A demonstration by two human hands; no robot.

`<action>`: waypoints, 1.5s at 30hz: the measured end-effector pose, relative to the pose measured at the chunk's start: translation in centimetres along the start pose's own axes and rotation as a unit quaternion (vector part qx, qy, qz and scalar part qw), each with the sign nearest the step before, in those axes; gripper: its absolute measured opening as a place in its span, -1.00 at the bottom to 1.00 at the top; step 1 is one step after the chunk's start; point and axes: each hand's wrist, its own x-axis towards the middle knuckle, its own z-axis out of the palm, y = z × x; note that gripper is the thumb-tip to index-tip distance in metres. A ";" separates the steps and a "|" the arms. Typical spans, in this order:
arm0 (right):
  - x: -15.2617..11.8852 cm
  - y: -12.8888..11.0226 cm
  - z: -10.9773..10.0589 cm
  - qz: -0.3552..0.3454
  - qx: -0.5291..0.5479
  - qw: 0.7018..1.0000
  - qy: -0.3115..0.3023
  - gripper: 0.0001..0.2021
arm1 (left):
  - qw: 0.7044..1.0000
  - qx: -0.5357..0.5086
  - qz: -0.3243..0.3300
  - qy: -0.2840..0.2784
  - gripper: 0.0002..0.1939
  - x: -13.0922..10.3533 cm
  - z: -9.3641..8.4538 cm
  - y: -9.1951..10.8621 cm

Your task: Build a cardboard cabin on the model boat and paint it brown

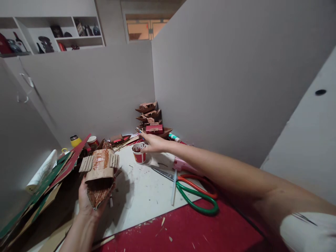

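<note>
My left hand (pixel 86 201) holds a cardboard model boat (pixel 101 166) from below, its curved roof partly coated in glossy brown. Small corrugated flaps stick out on both sides of the roof. Stretched forward, my right hand (pixel 152 142) is over the right side of a red and white paper cup (pixel 140 154) with dark stains inside. A thin stick-like item (pixel 139 130) shows at the fingertips of that hand, which look pinched together.
Large scissors (pixel 196 196) with red and green handles lie at the right beside a white glue stick (pixel 173 188) and a pink tool (pixel 183 165). Stacked model boats (pixel 149 115) stand in the corner. Cardboard sheets (pixel 49 185) lean at the left, near a yellow bottle (pixel 75 141).
</note>
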 end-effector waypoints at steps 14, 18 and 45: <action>-1.2 -1.5 -1.6 -0.045 0.128 0.987 0.086 -0.61 | 0.999 0.021 -0.023 0.019 -0.51 -1.0 1.3 -0.4; -0.3 -1.4 -0.1 -0.034 0.084 0.992 0.082 -0.81 | 0.999 0.013 -0.031 0.017 -0.51 -0.8 1.2 -0.6; -6.4 -0.5 -1.7 0.191 0.553 0.772 0.249 -0.82 | 0.996 0.043 -0.054 0.048 -0.57 -1.7 2.1 -1.8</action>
